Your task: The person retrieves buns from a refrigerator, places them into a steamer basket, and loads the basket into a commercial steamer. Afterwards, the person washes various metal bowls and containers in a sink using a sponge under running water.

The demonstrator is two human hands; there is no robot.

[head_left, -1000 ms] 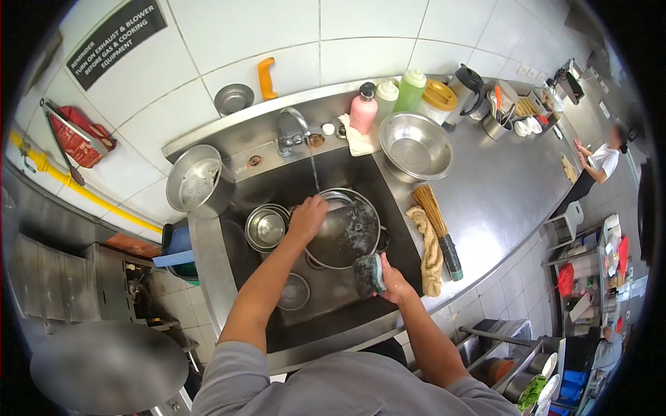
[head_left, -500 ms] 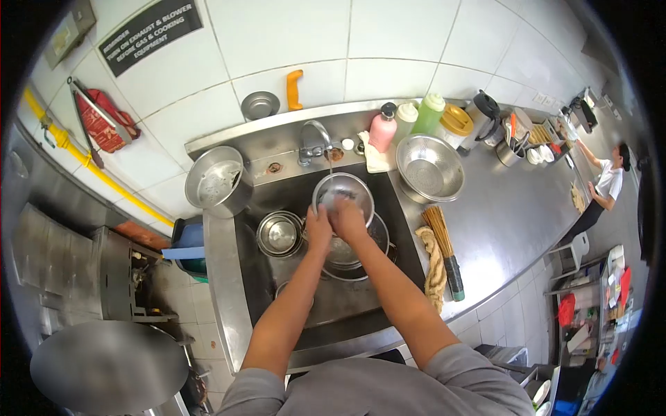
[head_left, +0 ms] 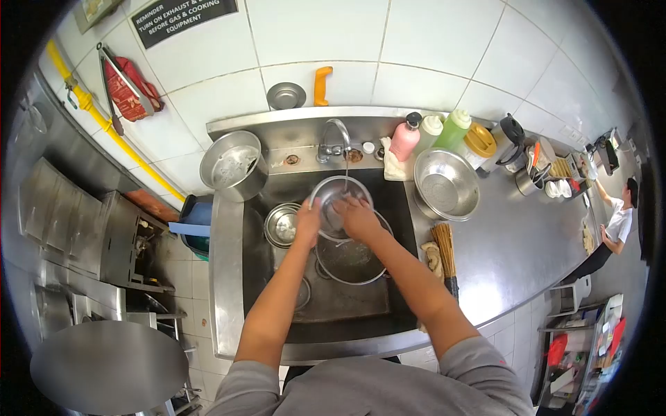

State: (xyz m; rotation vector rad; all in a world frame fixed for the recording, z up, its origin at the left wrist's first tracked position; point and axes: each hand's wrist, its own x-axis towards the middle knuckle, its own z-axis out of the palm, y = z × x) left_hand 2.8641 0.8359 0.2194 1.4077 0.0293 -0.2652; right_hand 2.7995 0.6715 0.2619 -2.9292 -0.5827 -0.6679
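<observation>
Under the running faucet (head_left: 335, 142), a metal bowl (head_left: 345, 186) is tilted over the sink. My left hand (head_left: 308, 220) grips its left rim. Inside the bowl is my right hand (head_left: 357, 216), its fingers against the inner surface; whether they hold anything is hidden. Below the bowl, a large round pan (head_left: 354, 262) with some water sits in the sink (head_left: 340, 315). Nested small metal bowls (head_left: 282, 225) lie left of my left hand.
A deep pot (head_left: 234, 166) stands left of the faucet. On the right counter are a colander (head_left: 447, 184), a stick brush (head_left: 445, 253), a cloth, a pink bottle (head_left: 406, 139) and several containers. A person (head_left: 619, 220) stands at the far right.
A second ago my right hand held a dark scrubber and my left was at the large pan. Both hands have since come together on the raised bowl. The view has shifted.
</observation>
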